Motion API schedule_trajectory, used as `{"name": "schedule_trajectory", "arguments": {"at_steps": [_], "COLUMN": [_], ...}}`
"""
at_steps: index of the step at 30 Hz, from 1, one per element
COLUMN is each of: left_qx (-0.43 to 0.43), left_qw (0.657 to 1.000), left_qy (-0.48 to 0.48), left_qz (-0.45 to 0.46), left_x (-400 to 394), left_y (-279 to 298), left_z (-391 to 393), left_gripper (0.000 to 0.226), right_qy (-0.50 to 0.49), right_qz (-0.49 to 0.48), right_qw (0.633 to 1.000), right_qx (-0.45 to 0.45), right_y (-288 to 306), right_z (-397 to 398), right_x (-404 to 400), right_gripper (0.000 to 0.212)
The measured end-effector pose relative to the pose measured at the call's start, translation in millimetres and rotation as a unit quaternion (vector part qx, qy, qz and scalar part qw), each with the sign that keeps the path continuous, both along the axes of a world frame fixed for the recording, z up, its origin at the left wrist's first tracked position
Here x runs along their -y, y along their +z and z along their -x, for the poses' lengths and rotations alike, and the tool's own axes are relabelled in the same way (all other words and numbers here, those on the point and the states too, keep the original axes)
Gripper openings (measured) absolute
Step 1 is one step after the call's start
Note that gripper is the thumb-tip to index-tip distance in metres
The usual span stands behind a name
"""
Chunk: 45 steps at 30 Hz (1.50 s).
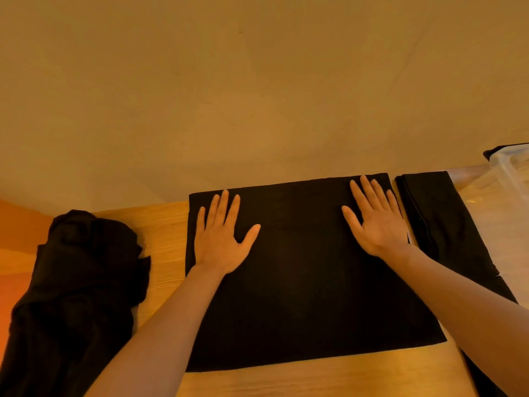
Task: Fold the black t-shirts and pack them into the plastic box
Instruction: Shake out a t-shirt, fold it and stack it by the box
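Your left hand (221, 239) and right hand (375, 219) lie flat, fingers spread, on the shirt (300, 282) at table (163, 239) centre; a folded shirt (440, 219) sits just beside it at 3 o'clock; the box (509, 167) at 2 o'clock; the pile (83, 276) at 9 o'clock.

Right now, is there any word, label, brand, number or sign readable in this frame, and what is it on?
None can be read.
The flat black t-shirt under the left hand and right hand: plain, no print visible.
The folded black t-shirt and the crumpled black pile: no tags or lettering visible.
The plastic box: no label visible.
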<state>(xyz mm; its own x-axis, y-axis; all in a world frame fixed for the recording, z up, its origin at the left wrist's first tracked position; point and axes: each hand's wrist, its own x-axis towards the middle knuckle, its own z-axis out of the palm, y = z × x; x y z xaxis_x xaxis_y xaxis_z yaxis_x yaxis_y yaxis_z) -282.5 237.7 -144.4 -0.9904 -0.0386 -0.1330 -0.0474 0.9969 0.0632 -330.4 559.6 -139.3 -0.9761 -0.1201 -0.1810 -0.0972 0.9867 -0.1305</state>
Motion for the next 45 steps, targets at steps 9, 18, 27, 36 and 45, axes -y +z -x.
{"name": "schedule_trajectory", "arguments": {"at_steps": [9, 18, 27, 36, 45], "left_qx": [-0.025, -0.075, -0.052, -0.064, -0.039], "left_qw": [0.999, 0.994, 0.996, 0.995, 0.998], "left_qy": [0.022, -0.055, 0.062, 0.07, -0.009], "left_qz": [-0.033, -0.056, -0.044, -0.036, -0.048], "left_x": [12, -47, -19, -3, -7], "left_y": [1, 6, -2, -2, -5], "left_z": [-3, -79, -171, -217, -282], "left_gripper": [0.081, 0.065, 0.068, 0.07, 0.07], "right_qy": [-0.001, 0.127, 0.046, 0.06, 0.084], "right_qz": [0.006, 0.059, 0.034, 0.028, 0.018], "right_qw": [1.0, 0.988, 0.997, 0.996, 0.996], "right_qx": [0.004, -0.056, -0.049, -0.056, -0.021], "right_y": [1, 14, -2, 3, 0], "right_z": [2, -89, -156, -206, -262], "right_x": [-3, 27, -24, -53, -64], "right_gripper": [0.065, 0.06, 0.06, 0.062, 0.075]}}
